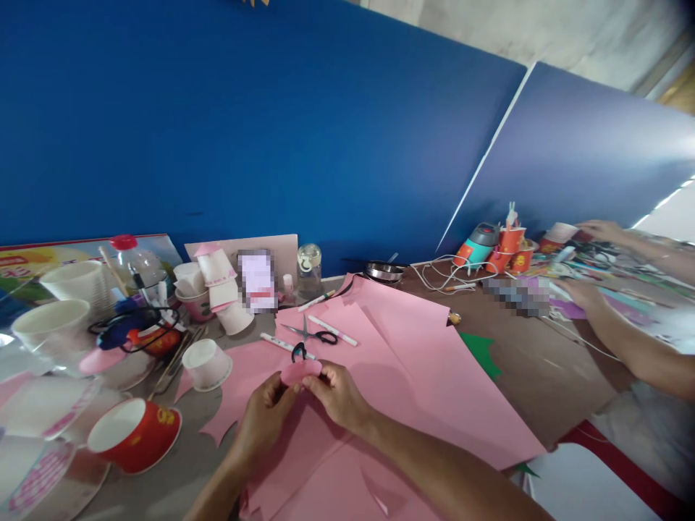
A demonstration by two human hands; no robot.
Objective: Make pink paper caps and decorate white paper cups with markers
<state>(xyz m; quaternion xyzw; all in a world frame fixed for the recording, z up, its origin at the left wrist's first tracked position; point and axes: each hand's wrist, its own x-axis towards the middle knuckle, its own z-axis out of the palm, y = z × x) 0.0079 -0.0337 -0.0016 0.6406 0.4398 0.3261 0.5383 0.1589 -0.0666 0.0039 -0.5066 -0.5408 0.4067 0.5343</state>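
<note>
Between my two hands is a small pink paper piece [300,372] with a rounded outline. My left hand [271,405] pinches its left edge, and the fingers of my right hand [335,394] are closed on its right edge. Underneath lie large sheets of pink paper [402,391]. Just beyond my fingers are scissors [310,333] with black handles, resting on the pink paper. Two white markers [332,331] lie around them, one partly behind the paper piece. A pink offcut with a jagged edge [220,423] is left of my left hand.
Paper cups crowd the left, including a red cup [135,435] and a small white cup [206,364]. A phone [258,281] stands upright near a glass jar [309,268]. A roll of tape [383,271] sits behind the paper. At right, another person's arms [624,340] reach over the table.
</note>
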